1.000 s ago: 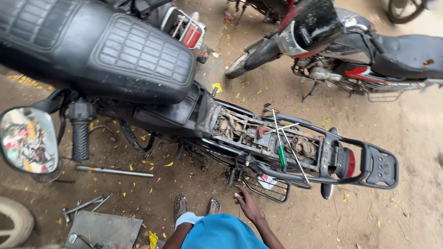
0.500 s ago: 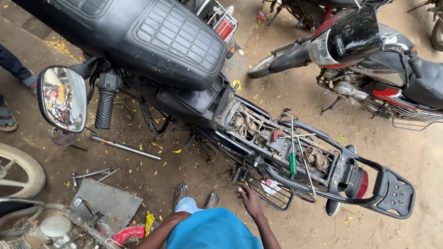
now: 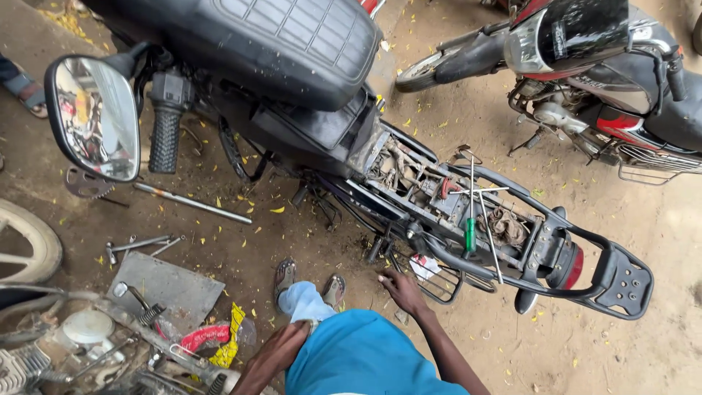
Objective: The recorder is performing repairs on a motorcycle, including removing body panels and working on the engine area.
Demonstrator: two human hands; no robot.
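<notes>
Your left hand (image 3: pixel 272 360) is hanging low by the knee near the spanners (image 3: pixel 139 245); grip unclear, can't tell. Your right hand (image 3: pixel 398 289), fingers spread, holding nothing, is reaching under the stripped motorcycle frame (image 3: pixel 439 197) by its footrest. Seat already off, green screwdriver (image 3: pixel 470 235) lying on top; reassembly looking undone.

Hidden or cropped around the stripped motorcycle

The left hand (image 3: pixel 257 377) runs off the bottom edge; the right hand (image 3: pixel 398 287) has its fingertips low beside the side rack (image 3: pixel 439 284), contact unclear; the pale wheel (image 3: pixel 29 245) is cropped left.
</notes>
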